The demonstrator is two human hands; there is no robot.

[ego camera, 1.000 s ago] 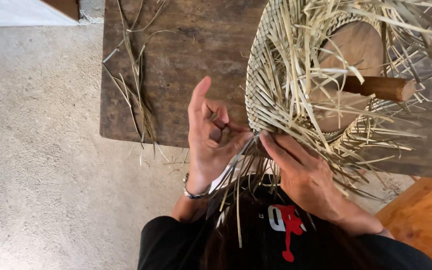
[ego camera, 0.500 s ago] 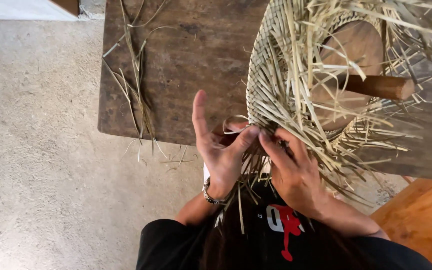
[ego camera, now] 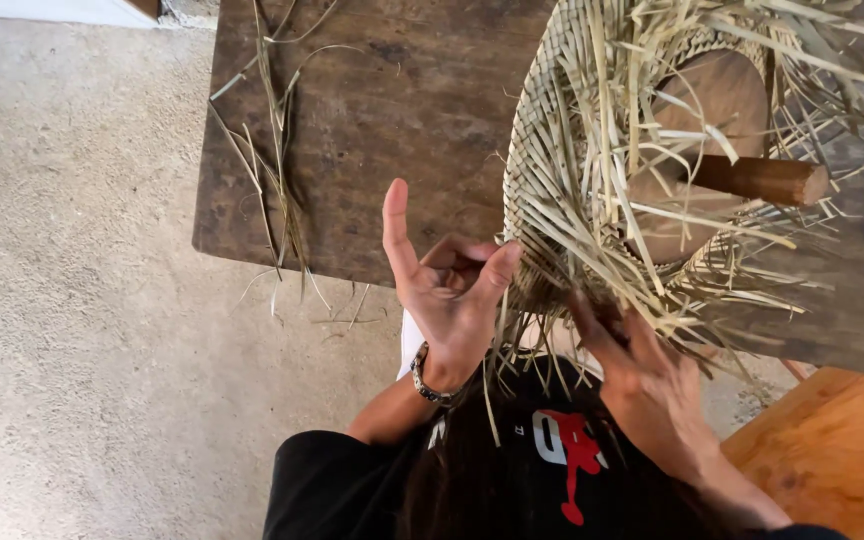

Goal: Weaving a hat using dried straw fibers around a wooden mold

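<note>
Now left hand (ego camera: 449, 290) fingers pinch woven straw hat (ego camera: 592, 190) edge; right hand (ego camera: 642, 375) fingers grip strands beneath.

The middle of the tabletop (ego camera: 392, 130) lies bare, with open room between the loose straw strands (ego camera: 272, 170) at upper left and the woven straw hat (ego camera: 572, 170) at upper right. Stray hat ends bristle outward, crowding the right side, where a wooden handle (ego camera: 757, 180) juts across.
</note>
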